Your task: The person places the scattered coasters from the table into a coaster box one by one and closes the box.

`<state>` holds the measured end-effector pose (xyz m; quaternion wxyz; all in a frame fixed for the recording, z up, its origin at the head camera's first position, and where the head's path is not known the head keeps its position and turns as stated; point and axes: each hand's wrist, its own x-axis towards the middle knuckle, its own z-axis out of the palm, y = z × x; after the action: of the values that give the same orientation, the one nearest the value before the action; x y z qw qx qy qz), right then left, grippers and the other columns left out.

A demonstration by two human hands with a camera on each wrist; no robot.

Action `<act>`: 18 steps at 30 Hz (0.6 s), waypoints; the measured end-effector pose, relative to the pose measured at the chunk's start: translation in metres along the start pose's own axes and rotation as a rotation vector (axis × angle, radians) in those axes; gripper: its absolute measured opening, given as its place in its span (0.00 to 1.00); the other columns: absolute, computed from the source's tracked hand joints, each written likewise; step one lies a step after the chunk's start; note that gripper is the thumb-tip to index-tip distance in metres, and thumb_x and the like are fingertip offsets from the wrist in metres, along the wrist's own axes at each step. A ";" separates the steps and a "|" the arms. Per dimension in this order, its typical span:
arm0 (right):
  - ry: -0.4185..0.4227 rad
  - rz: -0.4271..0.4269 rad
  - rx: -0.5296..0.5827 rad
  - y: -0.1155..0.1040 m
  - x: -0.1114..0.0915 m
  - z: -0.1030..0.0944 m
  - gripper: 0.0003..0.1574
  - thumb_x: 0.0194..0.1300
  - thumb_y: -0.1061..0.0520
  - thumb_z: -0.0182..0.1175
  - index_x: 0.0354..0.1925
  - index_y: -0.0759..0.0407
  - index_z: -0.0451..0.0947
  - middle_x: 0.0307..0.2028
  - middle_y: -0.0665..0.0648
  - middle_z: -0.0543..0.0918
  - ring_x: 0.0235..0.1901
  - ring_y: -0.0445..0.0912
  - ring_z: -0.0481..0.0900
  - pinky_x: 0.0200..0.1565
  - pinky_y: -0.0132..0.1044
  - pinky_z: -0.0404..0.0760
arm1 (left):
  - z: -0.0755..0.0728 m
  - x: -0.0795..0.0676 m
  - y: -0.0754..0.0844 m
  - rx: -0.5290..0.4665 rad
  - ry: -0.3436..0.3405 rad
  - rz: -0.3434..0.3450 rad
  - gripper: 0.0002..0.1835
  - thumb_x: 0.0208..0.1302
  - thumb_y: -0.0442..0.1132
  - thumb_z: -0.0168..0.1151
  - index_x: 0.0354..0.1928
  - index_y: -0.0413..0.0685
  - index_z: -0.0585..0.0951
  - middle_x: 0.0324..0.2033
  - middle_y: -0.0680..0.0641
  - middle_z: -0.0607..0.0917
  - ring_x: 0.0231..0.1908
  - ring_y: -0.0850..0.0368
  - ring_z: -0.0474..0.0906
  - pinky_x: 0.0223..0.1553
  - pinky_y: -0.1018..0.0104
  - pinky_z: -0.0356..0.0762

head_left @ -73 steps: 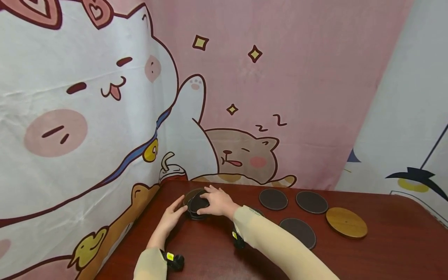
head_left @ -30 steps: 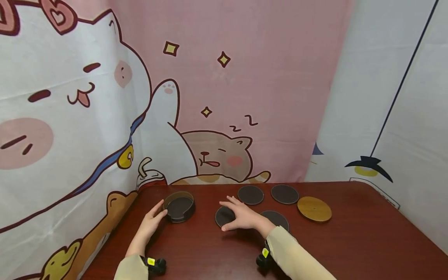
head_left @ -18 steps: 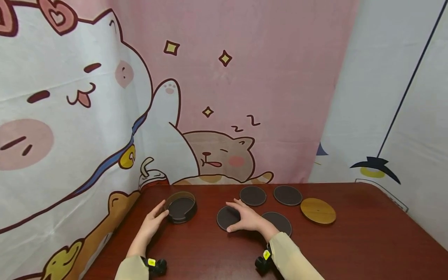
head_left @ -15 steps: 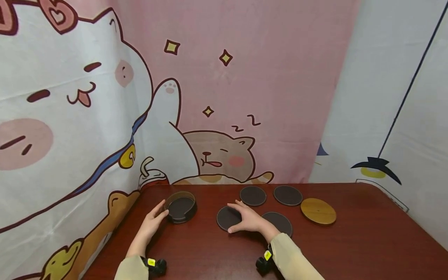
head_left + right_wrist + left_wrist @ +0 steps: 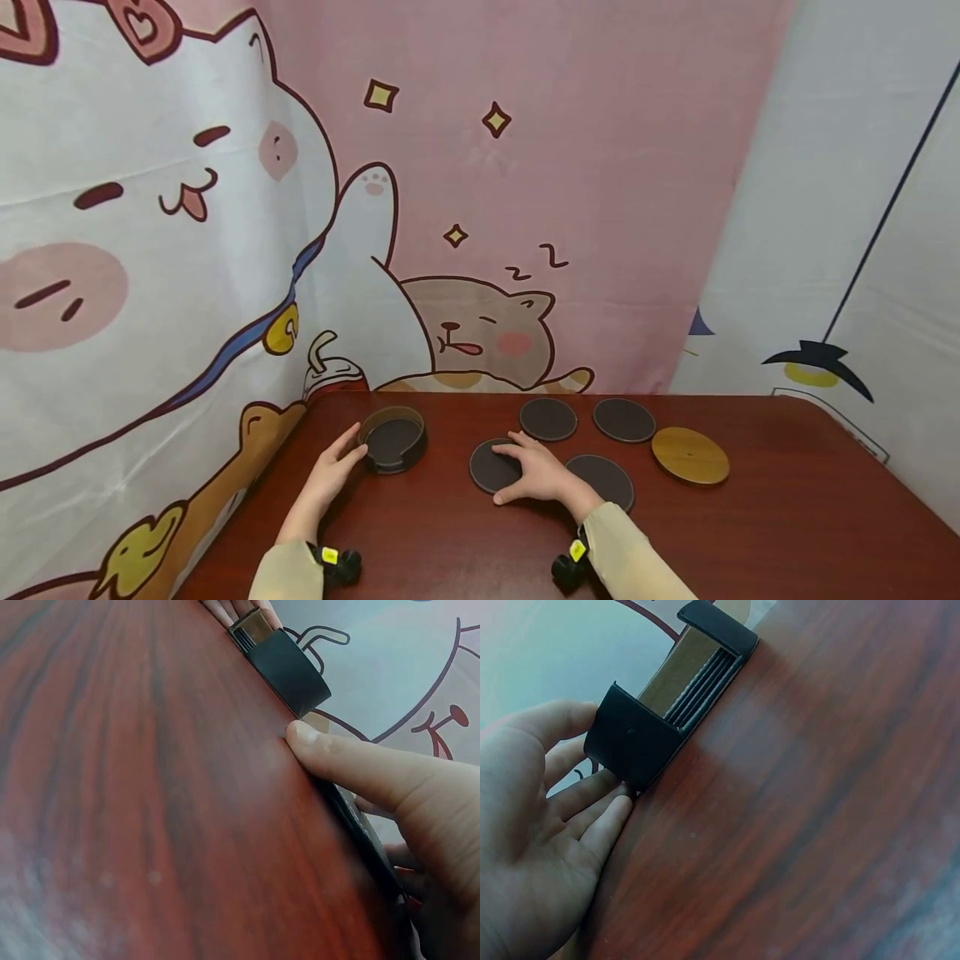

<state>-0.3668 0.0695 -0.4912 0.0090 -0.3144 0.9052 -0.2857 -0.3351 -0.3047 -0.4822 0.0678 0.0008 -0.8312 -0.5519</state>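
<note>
My left hand [image 5: 327,482] rests beside a round black coaster holder [image 5: 414,452] at the back left, fingertips touching its outer side. Through the front slot in the left wrist view, several stacked black coasters [image 5: 702,691] show against a brown inner wall. My right hand [image 5: 542,477] spreads over a round black coaster [image 5: 491,468] lying flat on the table. Its thumb [image 5: 352,761] is down at the near edge, fingers at the far side. The palm partly hides that coaster.
Three more black coasters lie to the right, two at the back [image 5: 548,419] and one in front [image 5: 603,482] partly behind the right wrist. A round wooden disc [image 5: 690,456] is farther right. A printed cloth [image 5: 600,208] hangs behind the reddish-brown table [image 5: 787,517].
Earlier my right hand was at the holder, with a coaster in or over it. It has moved right to the loose coaster and stayed there. My left hand remains beside the holder.
</note>
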 end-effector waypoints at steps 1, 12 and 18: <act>0.003 -0.001 -0.002 0.000 0.000 0.000 0.54 0.34 0.26 0.63 0.60 0.44 0.65 0.65 0.60 0.53 0.64 0.58 0.46 0.53 0.59 0.58 | 0.000 0.000 0.001 -0.004 0.001 0.001 0.30 0.61 0.46 0.53 0.65 0.54 0.60 0.63 0.45 0.59 0.63 0.47 0.51 0.59 0.48 0.49; 0.049 0.004 0.011 0.000 0.000 -0.002 0.50 0.33 0.28 0.65 0.56 0.42 0.69 0.62 0.61 0.58 0.59 0.58 0.57 0.49 0.55 0.64 | 0.000 -0.002 0.002 -0.004 -0.006 0.003 0.29 0.62 0.46 0.53 0.65 0.54 0.59 0.63 0.44 0.59 0.62 0.47 0.51 0.59 0.49 0.48; 0.079 -0.026 0.040 -0.006 0.002 -0.011 0.47 0.35 0.31 0.66 0.55 0.40 0.69 0.63 0.58 0.56 0.60 0.55 0.57 0.49 0.52 0.66 | 0.000 0.000 0.000 0.010 0.005 0.004 0.29 0.61 0.47 0.54 0.64 0.55 0.60 0.63 0.44 0.60 0.62 0.47 0.53 0.58 0.48 0.51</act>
<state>-0.3673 0.0701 -0.4784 -0.0242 -0.3142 0.8948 -0.3163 -0.3355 -0.3052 -0.4819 0.0706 0.0009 -0.8338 -0.5476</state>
